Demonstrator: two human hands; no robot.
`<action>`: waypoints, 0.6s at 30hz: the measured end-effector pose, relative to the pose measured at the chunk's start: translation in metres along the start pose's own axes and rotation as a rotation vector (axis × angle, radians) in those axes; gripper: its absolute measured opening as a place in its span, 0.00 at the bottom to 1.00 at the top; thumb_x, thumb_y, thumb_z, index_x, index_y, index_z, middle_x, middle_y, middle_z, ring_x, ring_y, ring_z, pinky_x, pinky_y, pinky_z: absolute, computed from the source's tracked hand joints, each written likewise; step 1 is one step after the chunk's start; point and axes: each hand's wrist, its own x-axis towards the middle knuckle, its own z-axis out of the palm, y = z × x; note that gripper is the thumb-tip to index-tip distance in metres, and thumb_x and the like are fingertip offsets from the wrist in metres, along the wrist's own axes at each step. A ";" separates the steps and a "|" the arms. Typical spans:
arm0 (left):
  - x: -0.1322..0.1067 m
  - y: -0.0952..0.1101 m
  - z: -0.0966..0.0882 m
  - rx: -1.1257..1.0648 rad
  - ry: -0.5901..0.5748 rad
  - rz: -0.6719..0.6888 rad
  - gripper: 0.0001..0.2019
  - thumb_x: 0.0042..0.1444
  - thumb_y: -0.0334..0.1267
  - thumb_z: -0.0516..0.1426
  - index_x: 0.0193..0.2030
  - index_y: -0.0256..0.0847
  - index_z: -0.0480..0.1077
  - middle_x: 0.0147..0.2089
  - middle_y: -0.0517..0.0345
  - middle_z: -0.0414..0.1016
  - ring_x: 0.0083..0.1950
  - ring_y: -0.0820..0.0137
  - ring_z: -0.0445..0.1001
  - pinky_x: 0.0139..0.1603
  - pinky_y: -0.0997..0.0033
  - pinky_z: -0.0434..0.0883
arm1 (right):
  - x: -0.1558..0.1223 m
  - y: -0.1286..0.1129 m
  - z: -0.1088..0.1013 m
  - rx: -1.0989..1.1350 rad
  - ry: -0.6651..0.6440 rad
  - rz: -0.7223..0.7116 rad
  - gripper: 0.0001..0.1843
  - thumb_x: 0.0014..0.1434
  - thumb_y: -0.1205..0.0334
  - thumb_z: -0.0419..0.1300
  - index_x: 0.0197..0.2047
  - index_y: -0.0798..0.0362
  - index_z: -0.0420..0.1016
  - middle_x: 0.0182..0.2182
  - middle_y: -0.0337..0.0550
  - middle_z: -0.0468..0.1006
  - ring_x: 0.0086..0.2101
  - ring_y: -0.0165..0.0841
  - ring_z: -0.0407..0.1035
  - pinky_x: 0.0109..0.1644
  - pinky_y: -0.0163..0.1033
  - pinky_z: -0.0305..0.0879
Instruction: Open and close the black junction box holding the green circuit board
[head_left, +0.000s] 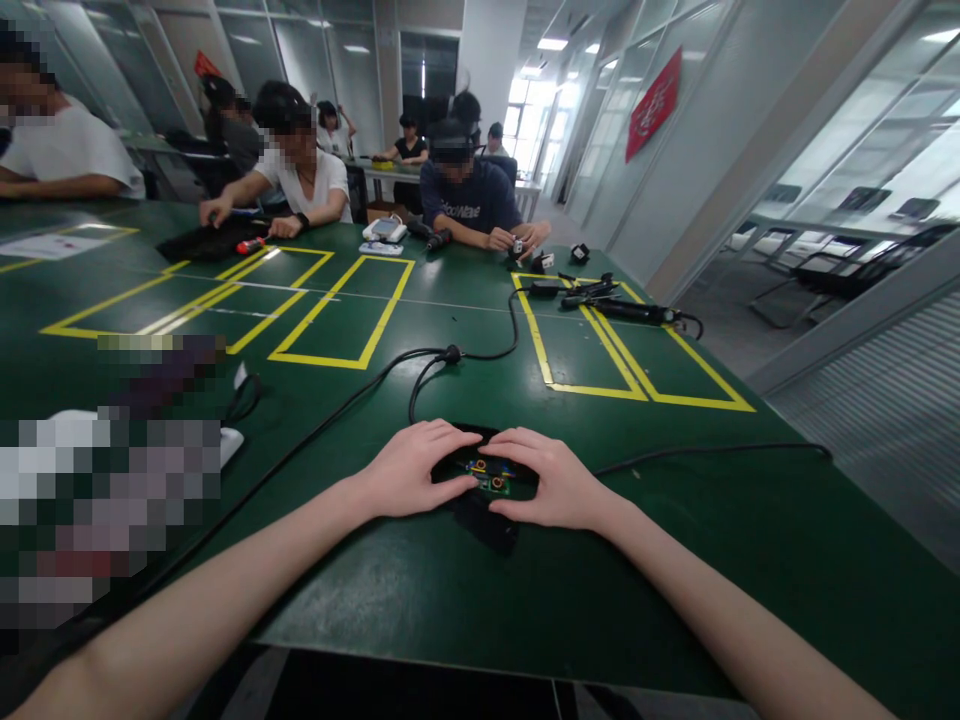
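Near the front middle of the table, an open black case [487,432] holds a green circuit board [491,488] with copper-coloured coils. My left hand [416,468] curves round the left side, fingers at the far rim and thumb at the board's near left. Mirroring it, my right hand [551,478] curls round the right side, its thumb near the board's front edge. Both hands hold the case between fingers and thumbs. Part of the case is hidden behind them. A dark, flat piece or shadow lies just in front; I cannot tell which.
Black cables [345,402] cross the green table [405,600], one with a plug [450,354]. Yellow tape [596,391] marks rectangles. Black tools [630,308] lie at the back right. Across the table, people work, one handling a small part. Blurred items cover the left side.
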 end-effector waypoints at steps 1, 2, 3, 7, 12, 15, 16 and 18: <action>0.000 0.000 -0.001 -0.018 0.010 0.012 0.18 0.67 0.44 0.60 0.61 0.42 0.73 0.54 0.50 0.81 0.54 0.61 0.79 0.57 0.59 0.76 | 0.000 -0.001 -0.001 0.018 0.002 0.012 0.27 0.55 0.58 0.71 0.58 0.50 0.78 0.50 0.50 0.82 0.49 0.43 0.78 0.53 0.47 0.77; 0.000 -0.001 -0.001 -0.034 0.018 0.029 0.14 0.68 0.42 0.60 0.58 0.42 0.75 0.52 0.51 0.82 0.52 0.62 0.80 0.55 0.61 0.76 | 0.000 -0.001 -0.002 0.030 0.004 0.024 0.25 0.56 0.61 0.70 0.58 0.49 0.78 0.50 0.49 0.82 0.48 0.42 0.78 0.53 0.46 0.77; 0.001 -0.001 -0.001 -0.047 0.021 0.044 0.12 0.68 0.39 0.59 0.55 0.41 0.76 0.50 0.52 0.82 0.51 0.63 0.80 0.54 0.63 0.77 | 0.000 -0.001 -0.002 0.035 0.005 0.033 0.24 0.56 0.63 0.68 0.57 0.49 0.78 0.49 0.48 0.82 0.48 0.41 0.78 0.53 0.45 0.76; 0.002 -0.004 0.002 -0.051 0.023 0.069 0.08 0.70 0.35 0.57 0.50 0.41 0.78 0.48 0.53 0.83 0.50 0.65 0.79 0.52 0.65 0.77 | 0.000 0.000 0.000 -0.018 0.017 0.036 0.17 0.61 0.63 0.66 0.54 0.50 0.79 0.47 0.48 0.83 0.46 0.40 0.79 0.52 0.44 0.77; 0.001 -0.009 0.003 0.050 0.096 0.018 0.08 0.68 0.34 0.59 0.50 0.43 0.78 0.58 0.49 0.78 0.60 0.60 0.74 0.58 0.58 0.77 | 0.000 0.006 0.007 -0.137 0.092 0.061 0.12 0.65 0.58 0.66 0.51 0.50 0.80 0.46 0.49 0.84 0.44 0.40 0.80 0.47 0.44 0.78; 0.000 -0.013 0.003 0.084 0.103 -0.016 0.08 0.67 0.33 0.60 0.51 0.43 0.77 0.58 0.49 0.75 0.60 0.60 0.74 0.58 0.58 0.77 | 0.000 0.006 0.009 -0.145 0.116 0.077 0.12 0.66 0.57 0.65 0.51 0.50 0.79 0.46 0.49 0.83 0.44 0.41 0.80 0.47 0.45 0.78; -0.001 -0.014 0.003 0.087 0.097 -0.014 0.08 0.67 0.33 0.60 0.51 0.44 0.77 0.57 0.49 0.74 0.59 0.61 0.74 0.57 0.58 0.77 | 0.000 0.006 0.009 -0.132 0.117 0.077 0.13 0.66 0.57 0.65 0.52 0.50 0.78 0.47 0.50 0.82 0.45 0.41 0.79 0.48 0.45 0.77; -0.001 -0.015 0.004 0.092 0.089 -0.012 0.08 0.67 0.33 0.59 0.51 0.44 0.77 0.56 0.50 0.73 0.57 0.62 0.75 0.57 0.60 0.77 | 0.000 0.005 0.006 -0.080 0.110 0.079 0.14 0.66 0.59 0.63 0.54 0.49 0.76 0.50 0.49 0.80 0.45 0.40 0.79 0.48 0.44 0.77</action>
